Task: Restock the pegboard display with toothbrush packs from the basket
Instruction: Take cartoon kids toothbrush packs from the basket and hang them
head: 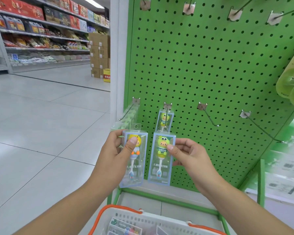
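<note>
My left hand [116, 150] grips a clear toothbrush pack with a yellow duck figure [135, 165], thumb on its front. My right hand [185, 154] pinches a second pack with a green frog figure [160, 168] by its right edge. Both packs are upright in front of the green pegboard [210, 65], just below its lower row of hooks. Another frog pack [165, 121] hangs on the second hook [167, 107]. More clear packs [126, 119] hang on the leftmost hook [134, 103]. The white basket with orange handles [143, 221] sits below, with more packs inside.
Two bare hooks [209, 116] [261, 126] jut out to the right in the lower row. An upper row of hooks [188, 7] is overhead. Green pouches [292, 77] hang at the right edge. The aisle floor [41, 124] opens to the left, with stocked shelves and stacked cartons [98, 55] behind.
</note>
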